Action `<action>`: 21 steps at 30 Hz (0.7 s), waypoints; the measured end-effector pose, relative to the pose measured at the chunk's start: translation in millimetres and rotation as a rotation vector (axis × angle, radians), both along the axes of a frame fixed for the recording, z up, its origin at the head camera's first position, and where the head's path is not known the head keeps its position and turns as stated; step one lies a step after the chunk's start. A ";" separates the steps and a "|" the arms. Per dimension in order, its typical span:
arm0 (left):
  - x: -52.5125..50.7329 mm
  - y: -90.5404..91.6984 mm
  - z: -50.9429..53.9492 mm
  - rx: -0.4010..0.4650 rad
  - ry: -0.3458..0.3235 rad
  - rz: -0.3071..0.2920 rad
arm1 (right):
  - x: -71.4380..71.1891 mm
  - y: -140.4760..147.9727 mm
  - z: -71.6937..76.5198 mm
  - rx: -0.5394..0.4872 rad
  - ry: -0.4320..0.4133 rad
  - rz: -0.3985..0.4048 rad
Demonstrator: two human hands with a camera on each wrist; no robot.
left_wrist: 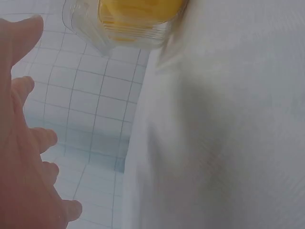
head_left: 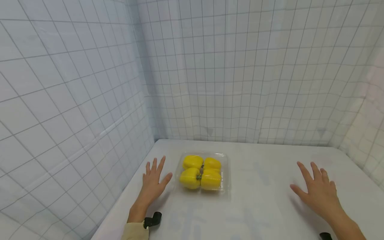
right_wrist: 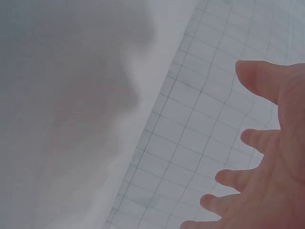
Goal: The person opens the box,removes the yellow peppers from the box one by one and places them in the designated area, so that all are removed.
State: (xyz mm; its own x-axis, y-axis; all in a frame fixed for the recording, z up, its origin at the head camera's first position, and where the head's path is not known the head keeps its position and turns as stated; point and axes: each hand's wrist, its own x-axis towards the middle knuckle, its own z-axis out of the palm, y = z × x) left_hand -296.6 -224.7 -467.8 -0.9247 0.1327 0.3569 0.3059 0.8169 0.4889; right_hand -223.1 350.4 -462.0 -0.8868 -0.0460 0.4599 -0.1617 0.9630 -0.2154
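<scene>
Several yellow bell peppers (head_left: 190, 178) sit grouped in a clear plastic container (head_left: 225, 186) on the white table, left of centre. Just left of the container is my left hand (head_left: 153, 186), fingers spread, apart from it and holding nothing. The left wrist view shows one end of the container (left_wrist: 138, 36) with yellow inside, beyond the thumb. Far to the right, my right hand (head_left: 322, 195) hovers over the table with its fingers spread. Nothing touches that hand (right_wrist: 271, 181) in the right wrist view, where its shadow falls on the table.
The white tabletop (head_left: 258, 200) stretches between the hands and toward the back. White grid-patterned sheets hang behind it (head_left: 240, 83), on the left (head_left: 75, 100) and on the right. Black straps with small mounts (head_left: 153, 220) sit at the wrists.
</scene>
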 end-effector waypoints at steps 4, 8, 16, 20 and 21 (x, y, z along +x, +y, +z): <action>2.4 5.3 4.2 0.053 -0.012 -0.029 | -3.1 -10.9 3.5 -0.011 0.008 0.038; 4.4 10.5 9.1 0.103 -0.057 -0.055 | -5.2 -22.0 10.5 -0.055 0.013 0.079; 3.0 17.6 11.4 0.191 -0.132 -0.131 | -13.3 -49.6 19.6 -0.107 -0.030 0.130; 3.2 18.4 11.6 0.202 -0.131 -0.147 | -17.0 -60.9 21.7 -0.095 -0.042 0.136; 3.3 18.5 12.4 0.208 -0.128 -0.151 | -17.8 -63.5 22.7 -0.096 -0.046 0.138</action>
